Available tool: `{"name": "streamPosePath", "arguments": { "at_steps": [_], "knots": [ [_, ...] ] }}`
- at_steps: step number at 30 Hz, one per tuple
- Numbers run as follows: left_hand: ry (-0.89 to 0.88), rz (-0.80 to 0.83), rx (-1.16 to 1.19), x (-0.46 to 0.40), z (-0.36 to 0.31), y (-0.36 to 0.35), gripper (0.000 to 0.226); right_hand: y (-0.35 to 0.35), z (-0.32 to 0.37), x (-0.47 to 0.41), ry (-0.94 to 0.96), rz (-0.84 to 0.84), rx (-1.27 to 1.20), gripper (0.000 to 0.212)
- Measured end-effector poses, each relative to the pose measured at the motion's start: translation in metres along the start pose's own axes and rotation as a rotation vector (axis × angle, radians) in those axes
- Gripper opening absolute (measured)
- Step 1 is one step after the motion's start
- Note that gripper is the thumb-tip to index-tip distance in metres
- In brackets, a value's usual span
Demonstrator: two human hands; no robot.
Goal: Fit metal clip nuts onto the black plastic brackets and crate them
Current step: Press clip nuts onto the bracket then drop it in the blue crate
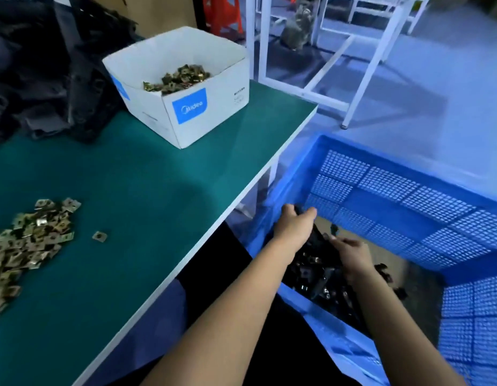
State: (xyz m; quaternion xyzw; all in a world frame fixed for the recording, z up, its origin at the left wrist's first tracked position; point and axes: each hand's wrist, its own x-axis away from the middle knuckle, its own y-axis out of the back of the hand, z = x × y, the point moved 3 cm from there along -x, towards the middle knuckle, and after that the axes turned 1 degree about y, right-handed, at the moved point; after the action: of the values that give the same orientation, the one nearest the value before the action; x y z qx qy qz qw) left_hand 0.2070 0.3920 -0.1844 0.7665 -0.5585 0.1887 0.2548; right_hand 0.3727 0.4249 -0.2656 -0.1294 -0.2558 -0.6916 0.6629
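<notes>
Cool, bluish light is washing over the floor (409,87) and the blue crate (409,201), leaving both overexposed and pale. The green desk (130,190) is sitting dimmer, with a soft broad shadow spreading across its middle. Wide-angle distortion is bending straight edges near the borders. Motion blur is smearing the hands (296,227) and the far background.

White table frames (364,79) on the floor beyond, grey cat (296,27) beneath

The green desk (147,190) carries a white box (191,118) far, loose clip nuts (27,240) near left, black brackets (60,79) far left.
</notes>
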Motion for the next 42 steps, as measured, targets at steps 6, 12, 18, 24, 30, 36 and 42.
{"name": "streamPosePath", "arguments": {
  "at_steps": [6, 12, 18, 24, 30, 36, 42],
  "knots": [
    [0.062, -0.015, -0.44, -0.013, 0.042, 0.016, 0.042, 0.005, -0.063, -0.015, -0.188, -0.028, 0.531, 0.024],
    [-0.146, -0.149, -0.544, -0.005, 0.01, 0.021, 0.029, -0.017, -0.012, -0.006, -0.135, -0.136, 0.364, 0.012],
    [-0.589, -0.33, -0.3, 0.042, -0.101, 0.046, 0.018, -0.061, 0.149, 0.059, 0.427, -0.286, 0.304, 0.021],
    [-0.971, -0.589, 0.064, 0.125, -0.167, 0.134, 0.015, -0.126, 0.25, 0.176, 0.904, -0.092, 0.147, 0.011],
    [-0.795, -0.925, 0.202, 0.156, -0.115, 0.269, 0.013, -0.263, 0.244, 0.254, 0.978, 0.304, 0.351, 0.018],
    [-0.583, -1.285, 0.219, 0.205, -0.006, 0.395, 0.01, -0.383, 0.187, 0.354, 1.231, 0.678, 0.702, 0.014],
    [-0.423, -1.586, -0.256, 0.26, 0.085, 0.478, 0.013, -0.457, 0.148, 0.417, 1.531, 0.737, 0.92, 0.024]
  ]
}}
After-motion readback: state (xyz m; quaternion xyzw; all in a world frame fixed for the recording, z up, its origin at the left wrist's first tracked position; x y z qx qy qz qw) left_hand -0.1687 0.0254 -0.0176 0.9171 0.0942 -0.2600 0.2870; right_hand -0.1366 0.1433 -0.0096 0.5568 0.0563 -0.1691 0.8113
